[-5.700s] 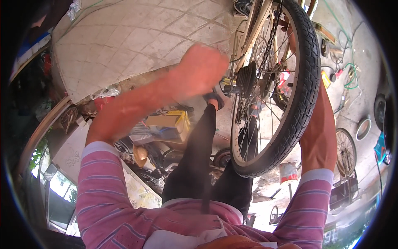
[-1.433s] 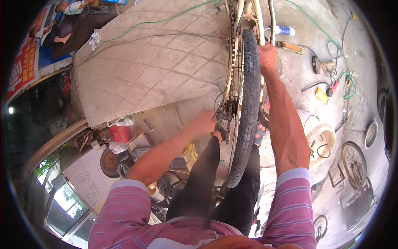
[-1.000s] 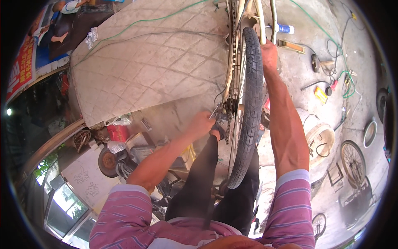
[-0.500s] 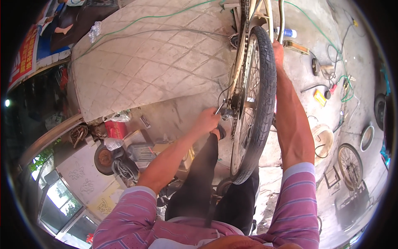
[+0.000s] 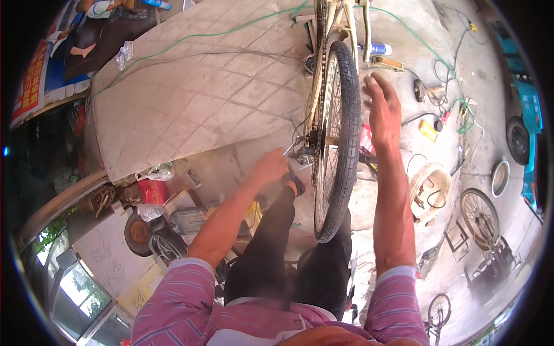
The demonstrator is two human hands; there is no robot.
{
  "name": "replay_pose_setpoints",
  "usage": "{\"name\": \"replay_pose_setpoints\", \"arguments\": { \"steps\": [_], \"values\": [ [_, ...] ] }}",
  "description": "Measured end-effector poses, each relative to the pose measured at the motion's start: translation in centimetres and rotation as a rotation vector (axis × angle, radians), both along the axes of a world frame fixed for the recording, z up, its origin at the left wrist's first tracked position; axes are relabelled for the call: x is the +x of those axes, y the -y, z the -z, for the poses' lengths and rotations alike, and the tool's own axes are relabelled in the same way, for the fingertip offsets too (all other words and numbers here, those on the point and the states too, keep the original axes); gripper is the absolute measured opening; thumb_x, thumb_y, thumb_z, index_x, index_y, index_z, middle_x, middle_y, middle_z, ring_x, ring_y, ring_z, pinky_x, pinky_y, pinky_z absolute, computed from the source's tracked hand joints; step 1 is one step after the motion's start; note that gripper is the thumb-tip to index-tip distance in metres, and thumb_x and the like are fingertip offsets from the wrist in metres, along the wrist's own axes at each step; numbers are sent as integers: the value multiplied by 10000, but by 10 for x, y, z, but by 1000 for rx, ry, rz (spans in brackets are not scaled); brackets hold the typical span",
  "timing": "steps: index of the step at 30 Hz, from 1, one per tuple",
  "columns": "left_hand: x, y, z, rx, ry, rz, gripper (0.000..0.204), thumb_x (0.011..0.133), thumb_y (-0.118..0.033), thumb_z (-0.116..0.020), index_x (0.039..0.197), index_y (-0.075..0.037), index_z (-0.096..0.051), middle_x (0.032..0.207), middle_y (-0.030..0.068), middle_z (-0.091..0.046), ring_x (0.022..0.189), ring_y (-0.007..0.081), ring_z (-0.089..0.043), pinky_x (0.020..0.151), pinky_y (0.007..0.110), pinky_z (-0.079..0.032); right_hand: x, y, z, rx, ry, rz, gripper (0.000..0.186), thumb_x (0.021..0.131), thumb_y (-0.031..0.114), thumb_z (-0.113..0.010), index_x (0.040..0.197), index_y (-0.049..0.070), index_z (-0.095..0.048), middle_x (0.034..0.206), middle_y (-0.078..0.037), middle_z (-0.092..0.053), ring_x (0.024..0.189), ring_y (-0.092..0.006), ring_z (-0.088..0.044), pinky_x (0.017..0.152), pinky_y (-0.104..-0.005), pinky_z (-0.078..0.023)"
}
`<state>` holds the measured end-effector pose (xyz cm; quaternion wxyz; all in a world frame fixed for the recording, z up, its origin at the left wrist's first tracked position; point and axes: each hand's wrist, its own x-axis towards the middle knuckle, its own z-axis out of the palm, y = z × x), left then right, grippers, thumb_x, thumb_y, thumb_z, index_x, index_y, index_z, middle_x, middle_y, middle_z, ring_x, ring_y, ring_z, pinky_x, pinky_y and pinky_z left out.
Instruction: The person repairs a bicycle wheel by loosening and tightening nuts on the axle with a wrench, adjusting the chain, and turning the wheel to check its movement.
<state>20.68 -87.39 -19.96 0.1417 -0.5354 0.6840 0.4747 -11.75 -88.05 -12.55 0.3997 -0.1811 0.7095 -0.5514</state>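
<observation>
A bicycle stands before me, its rear wheel [image 5: 344,138] with a black tyre running from the middle of the view towards my legs. My left hand [image 5: 271,166] is closed on a slim silver tool [image 5: 290,148], whose exact kind is hard to tell. The tool's tip reaches the rear derailleur [image 5: 304,151] beside the chain and sprockets. To the right of the tyre, my right hand [image 5: 384,109] is empty, its fingers loosely bent and apart. Beyond it are a silver bar that looks like a crank arm [image 5: 367,34] and a pedal [image 5: 388,63].
On the floor at right lie a blue-and-white bottle [image 5: 380,49], a hammer [image 5: 419,90], a yellow box [image 5: 427,131], a green hose and a round basin [image 5: 430,199]. Another wheel [image 5: 480,216] lies farther right. Clutter including a red container [image 5: 153,191] is at left.
My right hand has let go of the silver bar and drawn back nearer to me, fingers loosening. My left hand stays by the derailleur with the tool. The whole view has shifted slightly.
</observation>
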Motion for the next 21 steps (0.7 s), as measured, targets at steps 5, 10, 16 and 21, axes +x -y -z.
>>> {"name": "replay_pose_setpoints", "arguments": {
  "steps": [5,10,16,21],
  "values": [
    [8,27,1,-31,132,259,238,906,-223,-594,1022,-16,-618,916,225,-669,918,416,-658,788,499,-513,31,-47,-78,-25,117,-155,671,943,409,-654,1385,-77,-518,1259,-198,-647,1118,-220,-623,970,-340,-484],
    [16,37,9,106,-42,-274,169,954,-200,-579,1002,-41,-608,772,130,-652,708,279,-656,647,405,-520,49,-73,-84,-82,168,-146,667,914,346,-698,1400,-63,-493,1207,-170,-660,1062,-234,-641,945,-357,-493],
    [-1,29,2,171,-338,-572,145,1017,-152,-480,1006,-47,-579,776,73,-644,552,148,-574,551,285,-483,127,-223,-65,-85,-97,-199,640,799,124,-753,1378,-15,-520,1229,-203,-626,1114,-300,-622,939,-398,-502],
    [-15,23,2,175,-385,-597,154,1016,-151,-479,1043,-39,-582,783,80,-647,568,145,-585,563,286,-499,154,-337,-51,281,-284,-572,543,861,78,-695,1367,-15,-524,1309,-202,-607,1186,-315,-617,987,-390,-497]
  ]
}}
